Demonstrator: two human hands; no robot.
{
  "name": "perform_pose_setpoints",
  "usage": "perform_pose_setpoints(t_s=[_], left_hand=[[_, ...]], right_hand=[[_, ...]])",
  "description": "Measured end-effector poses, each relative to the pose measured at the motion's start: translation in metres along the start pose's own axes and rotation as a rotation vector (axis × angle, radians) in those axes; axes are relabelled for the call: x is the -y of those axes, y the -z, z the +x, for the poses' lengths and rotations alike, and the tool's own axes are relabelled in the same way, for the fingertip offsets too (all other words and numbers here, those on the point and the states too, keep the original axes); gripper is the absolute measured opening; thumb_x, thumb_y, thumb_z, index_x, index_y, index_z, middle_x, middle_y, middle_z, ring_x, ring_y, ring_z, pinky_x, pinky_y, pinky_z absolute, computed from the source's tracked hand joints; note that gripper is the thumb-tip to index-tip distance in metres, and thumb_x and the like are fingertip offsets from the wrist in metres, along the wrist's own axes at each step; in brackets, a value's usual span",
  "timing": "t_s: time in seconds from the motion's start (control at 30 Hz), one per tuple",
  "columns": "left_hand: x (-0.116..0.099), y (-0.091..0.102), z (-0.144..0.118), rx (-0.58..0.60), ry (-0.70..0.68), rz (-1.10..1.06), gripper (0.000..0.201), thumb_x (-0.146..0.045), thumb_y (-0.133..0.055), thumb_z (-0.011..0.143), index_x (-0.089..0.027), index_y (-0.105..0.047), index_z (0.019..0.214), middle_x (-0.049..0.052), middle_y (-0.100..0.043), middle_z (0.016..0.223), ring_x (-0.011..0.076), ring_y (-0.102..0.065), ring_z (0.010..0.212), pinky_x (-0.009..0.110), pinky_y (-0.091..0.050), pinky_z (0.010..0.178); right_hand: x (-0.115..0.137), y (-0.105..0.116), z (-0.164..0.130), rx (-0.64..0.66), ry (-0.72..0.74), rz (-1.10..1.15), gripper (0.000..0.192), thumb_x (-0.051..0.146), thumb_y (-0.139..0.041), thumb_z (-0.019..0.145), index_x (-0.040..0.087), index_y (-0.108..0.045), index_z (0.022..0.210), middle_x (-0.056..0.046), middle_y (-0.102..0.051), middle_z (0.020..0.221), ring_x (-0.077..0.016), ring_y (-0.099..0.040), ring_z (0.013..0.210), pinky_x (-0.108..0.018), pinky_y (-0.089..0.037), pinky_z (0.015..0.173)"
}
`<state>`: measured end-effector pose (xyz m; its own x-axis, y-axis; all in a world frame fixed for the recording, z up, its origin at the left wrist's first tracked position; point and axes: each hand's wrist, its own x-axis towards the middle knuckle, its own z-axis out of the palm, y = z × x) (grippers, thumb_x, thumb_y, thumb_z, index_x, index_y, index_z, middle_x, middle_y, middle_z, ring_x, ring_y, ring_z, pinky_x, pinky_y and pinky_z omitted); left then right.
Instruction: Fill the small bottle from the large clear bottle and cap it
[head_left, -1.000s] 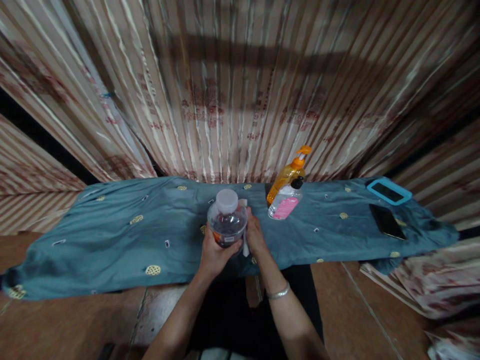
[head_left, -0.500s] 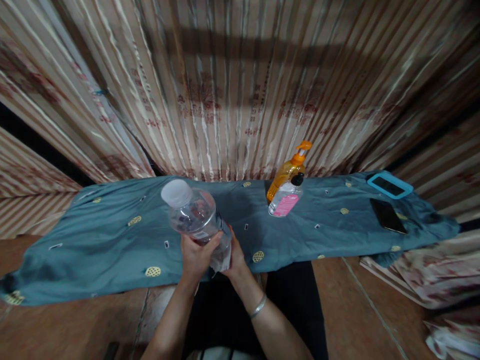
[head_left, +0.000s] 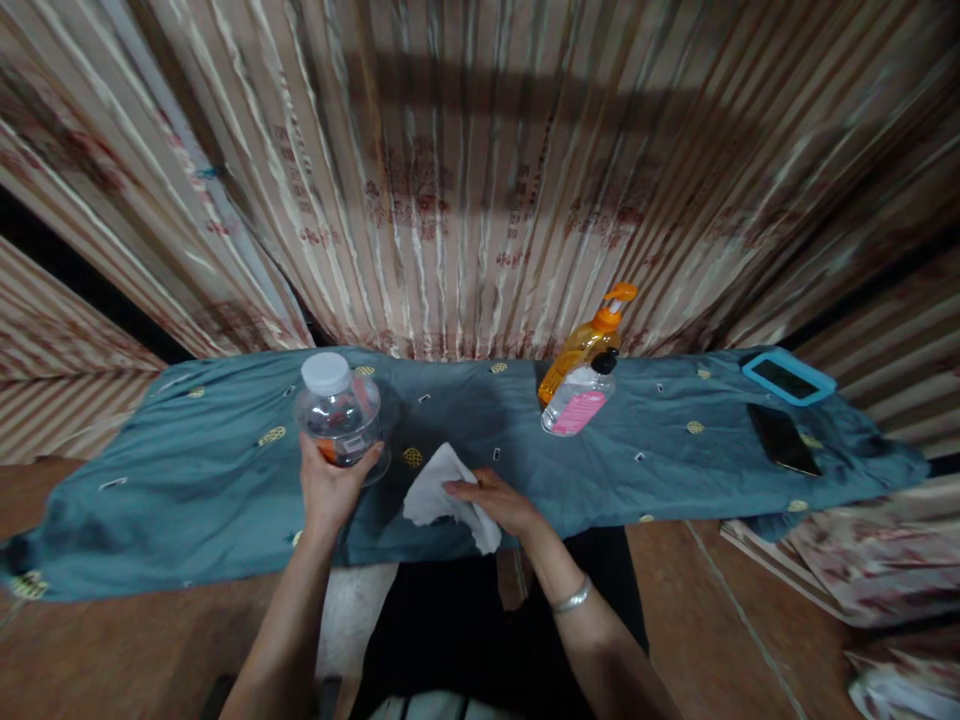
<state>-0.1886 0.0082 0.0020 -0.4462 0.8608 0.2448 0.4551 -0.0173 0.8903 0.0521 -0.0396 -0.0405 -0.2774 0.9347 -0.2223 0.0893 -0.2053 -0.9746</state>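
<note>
My left hand (head_left: pixel 330 490) is wrapped round a clear plastic bottle (head_left: pixel 341 410) with a white screw cap, upright at the left part of the cloth-covered table. Whether its base rests on the cloth is hard to make out. My right hand (head_left: pixel 499 498) pinches a white tissue (head_left: pixel 448 492), which hangs loosely above the table's front edge. To the right of the tissue stand an orange pump bottle (head_left: pixel 574 355) and, close in front of it, a clear bottle with a pink label and black cap (head_left: pixel 577 400).
A blue-framed device (head_left: pixel 789 377) and a black phone (head_left: pixel 782 440) lie at the table's right end. The teal cloth (head_left: pixel 225 480) with yellow pineapple-like prints covers the table. Behind it hangs a striped curtain (head_left: pixel 465 180).
Both hands were on the tilted bottle together. Now they are apart: the bottle has moved left and stands upright in my left hand, while my right hand has come away with the tissue.
</note>
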Motion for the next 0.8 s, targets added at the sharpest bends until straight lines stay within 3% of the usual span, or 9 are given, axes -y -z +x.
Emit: perform_pose_setpoints(t_s=[0.07,0.17,0.23,0.37,0.47,0.63,0.8], left_hand=[[0.007,0.002,0.006,0.004,-0.007,0.023,0.083,-0.051,-0.088,0.054,-0.019,-0.055,0.123,0.013,-0.069,0.119,0.0379,-0.069,0.116,0.058,-0.052,0.109],[0.017,0.003,0.009,-0.005,-0.011,0.029,0.086,-0.052,-0.088,0.057,-0.018,-0.053,0.128,0.015,-0.068,0.126,0.0385,-0.068,0.121,0.057,-0.052,0.111],[0.021,0.003,0.007,-0.007,-0.001,0.014,0.089,-0.051,-0.088,0.058,-0.018,-0.050,0.131,0.016,-0.067,0.129,0.0383,-0.068,0.122,0.057,-0.052,0.112],[0.027,0.003,0.001,-0.005,0.005,-0.022,0.091,-0.049,-0.090,0.059,-0.019,-0.048,0.134,0.016,-0.066,0.131,0.0365,-0.065,0.128,0.054,-0.048,0.117],[0.033,0.002,-0.003,0.017,0.028,-0.017,0.086,-0.050,-0.091,0.058,-0.021,-0.052,0.128,0.012,-0.070,0.121,0.0355,-0.068,0.121,0.054,-0.051,0.113],[0.040,0.002,-0.004,0.032,0.070,0.032,0.079,-0.054,-0.089,0.056,-0.021,-0.054,0.119,0.008,-0.070,0.109,0.0343,-0.070,0.109,0.055,-0.054,0.107],[0.041,0.001,-0.005,0.031,0.055,0.030,0.081,-0.052,-0.090,0.057,-0.021,-0.052,0.123,0.011,-0.069,0.117,0.0356,-0.069,0.116,0.054,-0.053,0.109]], right_hand=[[0.007,0.024,0.015,-0.019,0.038,-0.245,0.041,0.048,-0.070,0.096,0.016,-0.067,0.121,-0.005,-0.068,0.120,-0.0251,-0.068,0.104,-0.043,-0.060,0.089],[0.013,0.037,0.022,-0.225,0.152,-0.548,0.043,0.045,-0.068,0.098,0.020,-0.062,0.133,-0.011,-0.062,0.137,-0.0268,-0.063,0.122,-0.052,-0.055,0.103],[0.008,0.026,0.013,-0.325,0.237,-0.699,0.048,0.045,-0.067,0.099,0.021,-0.059,0.140,-0.012,-0.057,0.146,-0.0299,-0.058,0.131,-0.057,-0.050,0.109],[-0.014,-0.014,-0.015,-0.236,0.394,-0.938,0.056,0.047,-0.070,0.096,0.023,-0.056,0.145,-0.013,-0.050,0.156,-0.0334,-0.052,0.141,-0.062,-0.044,0.115],[-0.028,-0.027,-0.020,-0.257,0.420,-1.075,0.059,0.048,-0.070,0.096,0.023,-0.054,0.147,-0.014,-0.047,0.159,-0.0358,-0.047,0.145,-0.065,-0.041,0.117],[-0.031,-0.001,0.006,-0.339,0.434,-1.190,0.047,0.038,-0.069,0.098,0.023,-0.059,0.142,-0.012,-0.055,0.151,-0.0302,-0.057,0.135,-0.058,-0.050,0.111],[-0.025,0.023,0.044,-0.471,0.395,-1.203,0.044,0.040,-0.069,0.098,0.021,-0.061,0.138,-0.012,-0.057,0.148,-0.0291,-0.059,0.131,-0.055,-0.053,0.108]])
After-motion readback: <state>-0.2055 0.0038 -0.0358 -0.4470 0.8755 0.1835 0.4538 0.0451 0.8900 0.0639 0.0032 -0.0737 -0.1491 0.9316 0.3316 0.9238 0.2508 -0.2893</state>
